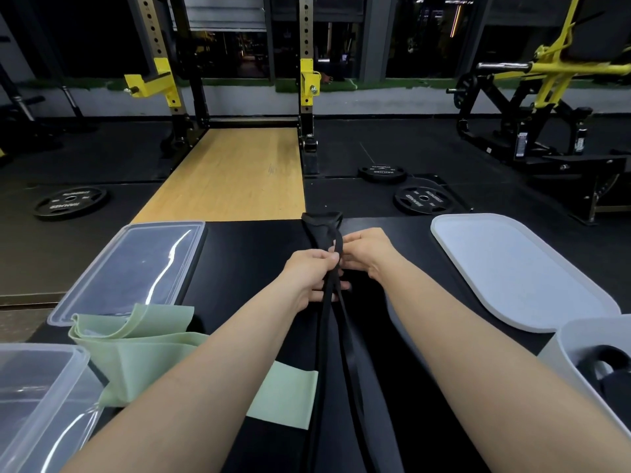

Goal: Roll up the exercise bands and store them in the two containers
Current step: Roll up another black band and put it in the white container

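Observation:
A long black exercise band (333, 336) runs down the middle of the black table, its far end folded near the table's far edge. My left hand (310, 274) grips the band's strands from the left. My right hand (363, 254) pinches the band just beside it. A pale green band (143, 343) lies crumpled at the left, partly under my left forearm. A clear plastic container (37, 397) stands at the near left. A white container (566, 353) at the near right holds a rolled black band (611, 373).
A clear lid (136, 264) lies at the left of the black table (246, 254) and a white lid (512, 268) at the right. Beyond the table lie weight plates (70, 201), a wooden platform and a squat rack.

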